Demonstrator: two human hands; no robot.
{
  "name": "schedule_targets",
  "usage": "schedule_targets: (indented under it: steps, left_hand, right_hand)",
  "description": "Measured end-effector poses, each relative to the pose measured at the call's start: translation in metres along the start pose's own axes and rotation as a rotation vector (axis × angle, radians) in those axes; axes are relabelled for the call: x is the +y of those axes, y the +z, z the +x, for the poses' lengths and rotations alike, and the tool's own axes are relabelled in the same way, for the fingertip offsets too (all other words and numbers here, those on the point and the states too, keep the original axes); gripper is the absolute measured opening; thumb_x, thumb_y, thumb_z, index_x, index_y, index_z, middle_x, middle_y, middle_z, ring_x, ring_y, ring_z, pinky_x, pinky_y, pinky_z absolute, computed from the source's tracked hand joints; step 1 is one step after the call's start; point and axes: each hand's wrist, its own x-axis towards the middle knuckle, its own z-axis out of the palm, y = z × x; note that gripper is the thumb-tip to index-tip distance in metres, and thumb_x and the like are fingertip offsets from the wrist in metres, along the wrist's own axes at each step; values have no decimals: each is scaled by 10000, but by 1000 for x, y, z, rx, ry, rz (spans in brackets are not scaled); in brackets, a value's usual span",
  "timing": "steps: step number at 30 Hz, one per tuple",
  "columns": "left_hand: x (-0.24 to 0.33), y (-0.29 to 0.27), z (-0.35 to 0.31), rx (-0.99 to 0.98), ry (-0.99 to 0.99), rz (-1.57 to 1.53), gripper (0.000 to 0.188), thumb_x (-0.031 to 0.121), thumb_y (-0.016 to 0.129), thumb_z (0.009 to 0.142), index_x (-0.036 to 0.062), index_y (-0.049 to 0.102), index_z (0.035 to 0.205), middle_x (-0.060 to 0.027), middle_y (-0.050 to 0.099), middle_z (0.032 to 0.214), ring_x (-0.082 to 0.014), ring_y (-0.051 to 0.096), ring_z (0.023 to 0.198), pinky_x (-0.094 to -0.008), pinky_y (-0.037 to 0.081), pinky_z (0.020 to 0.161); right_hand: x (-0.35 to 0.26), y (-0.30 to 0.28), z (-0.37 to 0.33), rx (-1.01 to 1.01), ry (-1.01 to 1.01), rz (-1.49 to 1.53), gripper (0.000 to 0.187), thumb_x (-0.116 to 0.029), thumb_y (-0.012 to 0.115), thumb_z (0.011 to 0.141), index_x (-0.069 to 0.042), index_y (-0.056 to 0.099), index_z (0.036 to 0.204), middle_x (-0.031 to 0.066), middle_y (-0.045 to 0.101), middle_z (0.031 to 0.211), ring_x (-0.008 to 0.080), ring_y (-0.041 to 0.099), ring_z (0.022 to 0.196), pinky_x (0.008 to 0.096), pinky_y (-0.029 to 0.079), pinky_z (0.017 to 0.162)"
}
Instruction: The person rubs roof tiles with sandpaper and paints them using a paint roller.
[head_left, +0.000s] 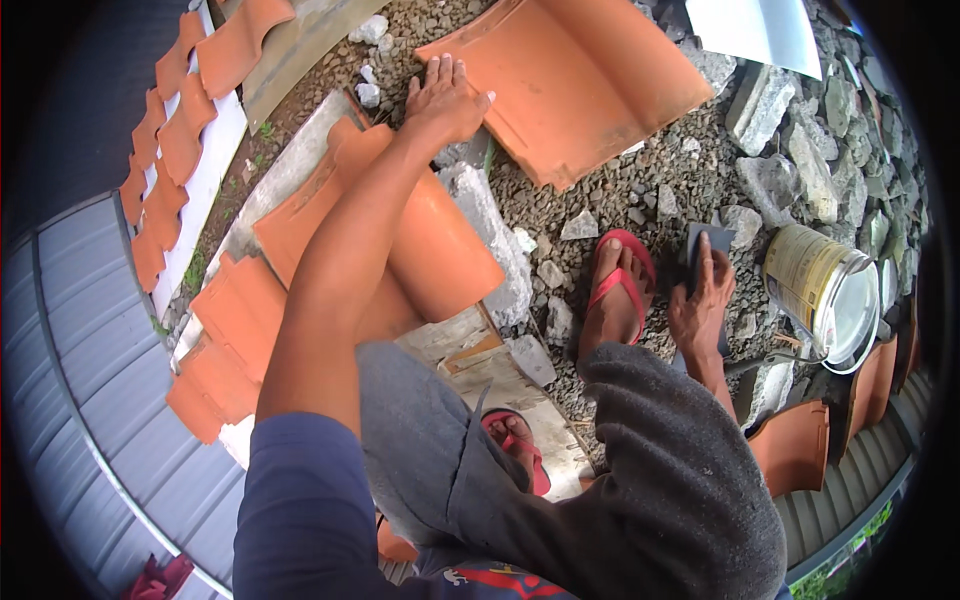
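Note:
My left hand (447, 102) lies over the left edge of a large orange roof tile (580, 85), its fingers stretched out and the thumb apart. That tile rests on gravel at the top middle. My right hand (703, 305) is closed on a dark grey flat piece (700, 243) low over the gravel, index finger stretched along it. Most of the piece is hidden by the hand, so its kind cannot be told. Under my left forearm more orange roof tiles (440, 235) overlap along a light-coloured ledge.
A tin bucket (815, 280) stands tilted at the right, beside a dark tool handle (780, 357). Broken concrete chunks (815, 170) and gravel surround my sandalled feet (612, 300). More tiles (790, 450) sit at lower right. Grey metal roofing (110, 340) lies left.

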Motion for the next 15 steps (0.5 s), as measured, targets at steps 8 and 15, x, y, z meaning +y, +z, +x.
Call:
schedule_targets:
  steps: [8,15]
  left_hand:
    - [107,48,-213,-236,681,-461,745,622,440,1041,24,569,1466,-216,362,1652,-446,173,1584,-614,107,1275]
    - [-31,11,-186,109,774,-389,358,326,588,1020,32,735,1163,-145,730,1226,-329,637,1245,-515,305,1234]
  right_hand:
    - [12,4,20,98,-87,20,716,8,600,847,-103,486,1546,245,515,1375,440,490,1284,527,364,1144]
    - [-21,-14,24,139,-192,52,630,-51,670,871,-99,557,1489,258,538,1380,439,523,1252,516,423,1096]
